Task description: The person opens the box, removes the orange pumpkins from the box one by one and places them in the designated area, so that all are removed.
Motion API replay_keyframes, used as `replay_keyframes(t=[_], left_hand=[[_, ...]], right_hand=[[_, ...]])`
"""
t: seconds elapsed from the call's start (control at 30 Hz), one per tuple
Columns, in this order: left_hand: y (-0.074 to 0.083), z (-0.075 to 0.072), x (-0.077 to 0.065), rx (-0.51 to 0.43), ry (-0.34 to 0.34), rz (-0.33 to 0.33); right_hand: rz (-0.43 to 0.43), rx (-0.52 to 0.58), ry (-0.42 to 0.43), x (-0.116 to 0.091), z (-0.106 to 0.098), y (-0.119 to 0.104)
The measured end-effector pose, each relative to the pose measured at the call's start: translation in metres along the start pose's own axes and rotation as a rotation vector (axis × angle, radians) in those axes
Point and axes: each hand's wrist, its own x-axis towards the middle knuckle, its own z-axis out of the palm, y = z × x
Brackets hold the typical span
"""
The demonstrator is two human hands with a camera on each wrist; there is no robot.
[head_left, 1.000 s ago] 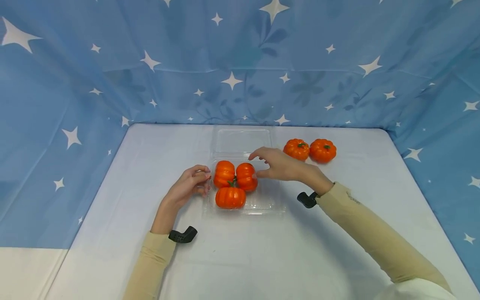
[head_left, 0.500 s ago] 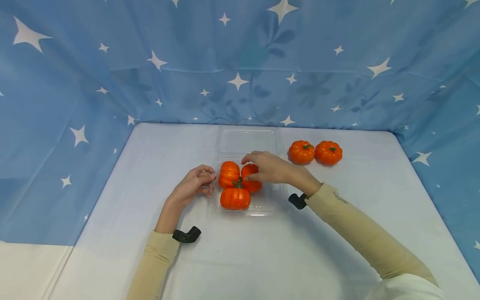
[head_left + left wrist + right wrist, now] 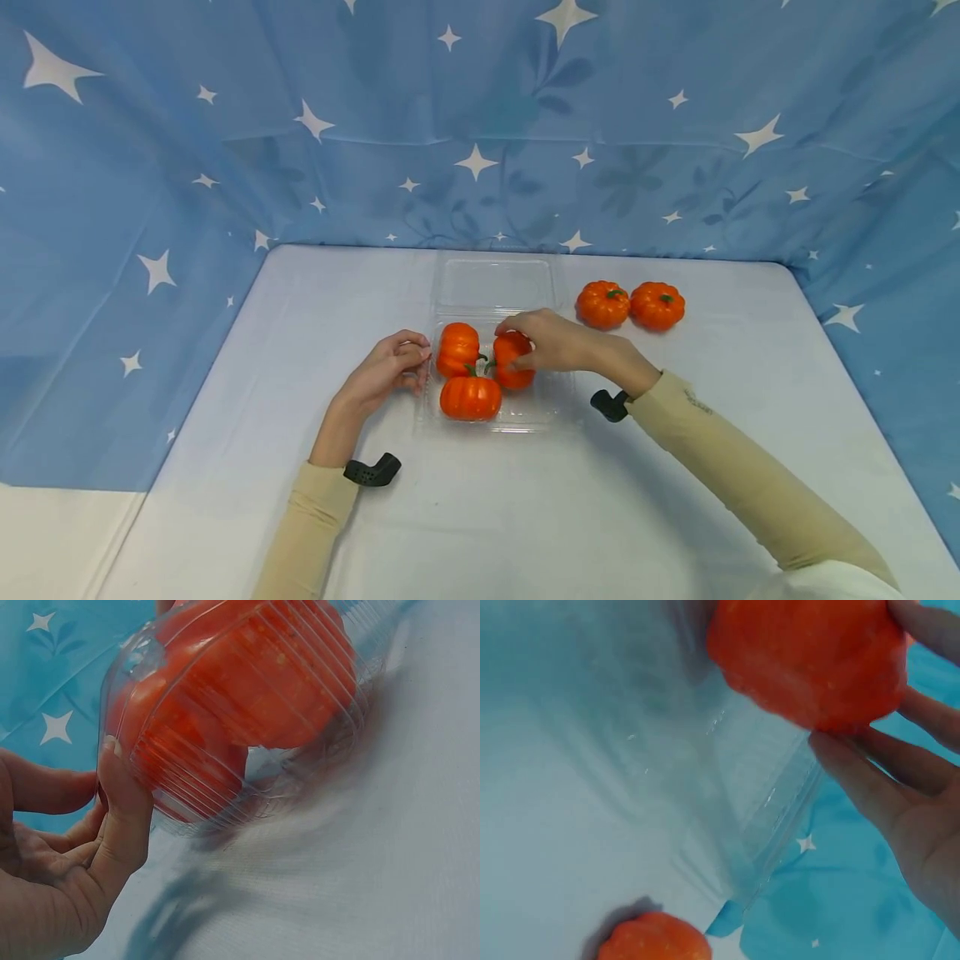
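Observation:
A clear plastic clamshell box (image 3: 551,404) lies with its lid (image 3: 498,283) folded back. Three small orange pumpkins sit inside it: one at the back left (image 3: 457,350), one in front (image 3: 471,398), and one on the right (image 3: 513,367). My left hand (image 3: 384,373) pinches the box's left rim between thumb and finger, as the left wrist view shows (image 3: 75,847). My right hand (image 3: 561,342) holds the right pumpkin (image 3: 810,660) between thumb and fingers, its stem toward the other two.
Two more orange pumpkins (image 3: 603,304) (image 3: 657,306) stand side by side at the back right, beyond my right hand. A white cloth (image 3: 480,517) covers the table. A blue star-patterned curtain (image 3: 375,125) hangs behind it.
My right hand has closed its fingers round the right pumpkin and shifted it slightly to the right, away from the back-left one. The left hand stays at the box rim. The head view shifted slightly.

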Motion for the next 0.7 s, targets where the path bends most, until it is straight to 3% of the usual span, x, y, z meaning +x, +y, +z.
replay_keyframes(t=[0.47, 0.7], left_hand=[[-0.003, -0.004, 0.0, 0.015, 0.011, 0.005], [-0.004, -0.002, -0.001, 0.019, 0.007, 0.013]], right_hand=[[0.047, -0.078, -0.052, -0.022, 0.001, 0.008], [0.037, -0.019, 0.047, -0.035, 0.01, 0.017]])
